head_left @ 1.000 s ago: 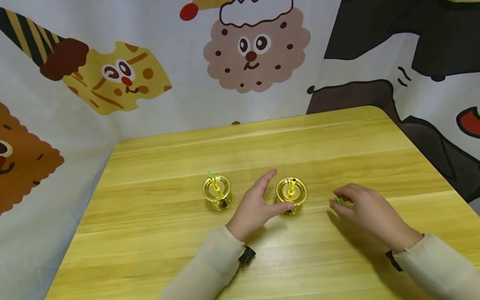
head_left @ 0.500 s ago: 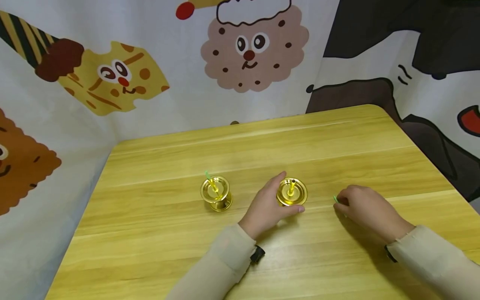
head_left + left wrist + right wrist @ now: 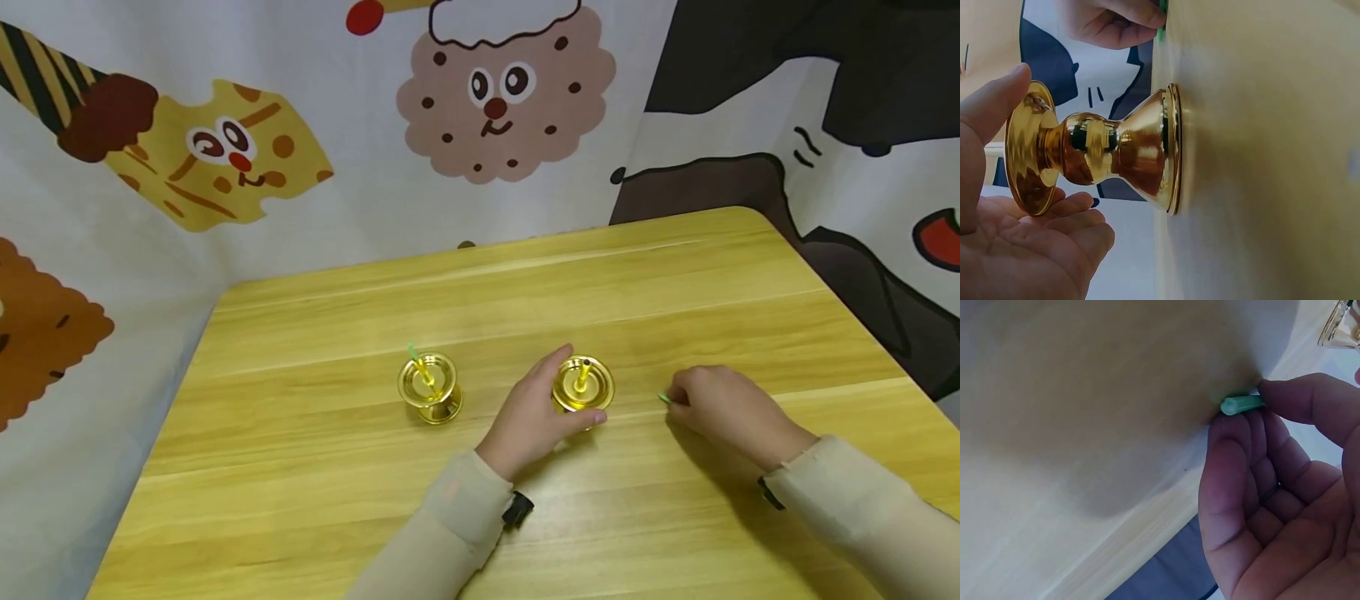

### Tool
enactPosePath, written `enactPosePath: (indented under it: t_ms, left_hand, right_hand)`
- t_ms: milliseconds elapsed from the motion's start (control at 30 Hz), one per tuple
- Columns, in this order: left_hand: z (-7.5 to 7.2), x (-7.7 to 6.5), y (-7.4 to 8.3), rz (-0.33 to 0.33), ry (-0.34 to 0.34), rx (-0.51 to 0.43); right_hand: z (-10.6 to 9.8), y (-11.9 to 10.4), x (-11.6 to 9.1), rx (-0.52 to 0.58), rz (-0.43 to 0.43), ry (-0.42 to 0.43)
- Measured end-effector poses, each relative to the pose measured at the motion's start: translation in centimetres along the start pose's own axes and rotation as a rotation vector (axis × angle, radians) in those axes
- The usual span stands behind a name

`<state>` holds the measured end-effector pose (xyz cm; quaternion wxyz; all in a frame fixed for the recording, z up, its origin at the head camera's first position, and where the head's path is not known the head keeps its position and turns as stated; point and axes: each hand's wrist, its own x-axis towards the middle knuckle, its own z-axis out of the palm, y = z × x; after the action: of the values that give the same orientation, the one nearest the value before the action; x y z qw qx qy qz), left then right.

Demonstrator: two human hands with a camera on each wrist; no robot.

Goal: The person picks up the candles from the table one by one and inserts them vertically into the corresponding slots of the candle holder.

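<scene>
While I watched remotely, the counter (image 3: 300, 517) carried: one golden stand (image 3: 1097, 147), upright, the left hand (image 3: 534, 412) partly open around its dish (image 3: 600, 390), thumb and fingers on opposite sides; one green stick (image 3: 1241, 404), right of the stand, pinched by the thumb and fingertips of the right hand (image 3: 723, 412); one second golden stand (image 3: 441, 408), farther left, a green piece (image 3: 412, 352) rising from its post (image 3: 426, 372).

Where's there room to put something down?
On the yellow wood-grain table, there's a bare strip behind the left shiny gold pedestal and right shiny gold pedestal, up to the back edge. Another lies between the left edge and the left cream sleeve. It's crowded where the left hand curves around the right pedestal and the right hand pinches a thin green stick.
</scene>
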<state>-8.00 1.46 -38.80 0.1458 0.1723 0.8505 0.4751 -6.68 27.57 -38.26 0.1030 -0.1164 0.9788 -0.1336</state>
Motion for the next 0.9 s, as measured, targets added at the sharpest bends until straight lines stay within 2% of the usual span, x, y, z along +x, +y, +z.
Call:
enactPosePath:
  t_ms: [233, 433, 667, 900]
  left_hand:
    - [-0.2, 0.0, 0.0, -0.006, -0.015, 0.0]
    - [-0.2, 0.1, 0.0, 0.002, -0.016, -0.008]
    - [-0.2, 0.2, -0.1, -0.002, -0.011, -0.011]
    - [-0.3, 0.3, -0.3, -0.001, -0.006, 0.0]
  right_hand:
    - [0.3, 0.3, -0.3, 0.073, 0.051, 0.015]
    - [0.2, -0.1, -1.3, 0.137, 0.047, 0.149]
    - [-0.1, -1.4, -1.4, 0.174, -0.011, 0.327]
    - [-0.5, -3.0, -1.0, 0.206, -0.065, 0.393]
